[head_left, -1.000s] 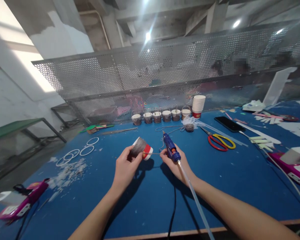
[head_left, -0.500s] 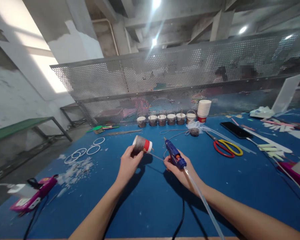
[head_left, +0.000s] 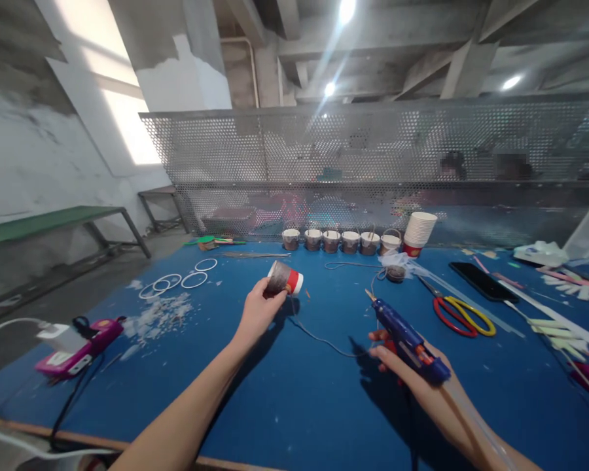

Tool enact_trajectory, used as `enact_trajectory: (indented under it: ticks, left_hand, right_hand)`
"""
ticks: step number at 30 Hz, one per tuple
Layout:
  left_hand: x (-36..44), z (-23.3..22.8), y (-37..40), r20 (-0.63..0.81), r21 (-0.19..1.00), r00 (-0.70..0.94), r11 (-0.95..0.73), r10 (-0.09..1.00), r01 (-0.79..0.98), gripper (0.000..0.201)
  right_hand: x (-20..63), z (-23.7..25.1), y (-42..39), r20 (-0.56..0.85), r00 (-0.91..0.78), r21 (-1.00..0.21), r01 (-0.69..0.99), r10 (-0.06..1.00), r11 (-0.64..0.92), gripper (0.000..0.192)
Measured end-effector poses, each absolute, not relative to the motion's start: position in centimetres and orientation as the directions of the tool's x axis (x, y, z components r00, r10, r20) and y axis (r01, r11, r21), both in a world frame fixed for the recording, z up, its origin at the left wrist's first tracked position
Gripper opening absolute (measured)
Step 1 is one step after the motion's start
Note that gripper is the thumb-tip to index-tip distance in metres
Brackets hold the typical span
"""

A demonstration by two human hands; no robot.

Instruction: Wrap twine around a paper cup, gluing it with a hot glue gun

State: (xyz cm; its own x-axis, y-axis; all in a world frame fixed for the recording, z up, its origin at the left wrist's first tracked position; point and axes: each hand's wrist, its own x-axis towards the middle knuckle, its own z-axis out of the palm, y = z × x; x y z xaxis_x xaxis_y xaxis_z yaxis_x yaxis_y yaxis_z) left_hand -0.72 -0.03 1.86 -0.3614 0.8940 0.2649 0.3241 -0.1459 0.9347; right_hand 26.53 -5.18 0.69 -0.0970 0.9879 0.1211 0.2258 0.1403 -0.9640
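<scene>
My left hand (head_left: 258, 310) grips a small paper cup (head_left: 284, 278) lying sideways in the air, its body wrapped in grey cord and its rim red and white. A thin cord (head_left: 319, 337) trails from the cup down across the blue table (head_left: 294, 399) toward my right hand (head_left: 412, 376). That hand holds a blue glue gun (head_left: 408, 341), nozzle pointing up and left, well apart from the cup. A clear glue stick sticks out of the gun's back along my forearm.
A row of several wrapped cups (head_left: 341, 240) and a stack of white cups (head_left: 418, 233) stand by the perforated metal screen (head_left: 373, 163). Scissors (head_left: 459, 314), a phone (head_left: 480, 280), a cord spool (head_left: 395, 273), white rings (head_left: 177, 282) and a pink device (head_left: 76, 343) lie around. People sit behind the screen.
My right hand has pulled the glue gun away from the cup, down and to the right. The cord between the cup and my right hand now hangs slack. The view has shifted left.
</scene>
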Motion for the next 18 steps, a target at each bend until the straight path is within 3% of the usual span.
enact_trajectory:
  ticks: [6, 14, 18]
  left_hand:
    - [0.5, 2.3, -0.9, 0.184, 0.966, -0.276, -0.123, 0.943, 0.226, 0.019]
    - [0.9, 1.9, -1.4, 0.092, 0.972, -0.219, -0.04, 0.971, 0.233, 0.022]
    - [1.0, 1.4, -1.4, 0.064, 0.973, -0.167, -0.024, 0.984, 0.229, 0.025]
  right_hand:
    - [24.7, 1.6, -2.4, 0.149, -0.23, -0.895, 0.382, 0.962, 0.23, 0.026]
    - [22.0, 0.6, -0.4, 0.233, -0.364, -0.883, 0.31, 0.902, 0.353, 0.023]
    - [22.4, -0.1, -0.6, 0.21, -0.38, -0.887, 0.314, 0.901, 0.339, 0.024]
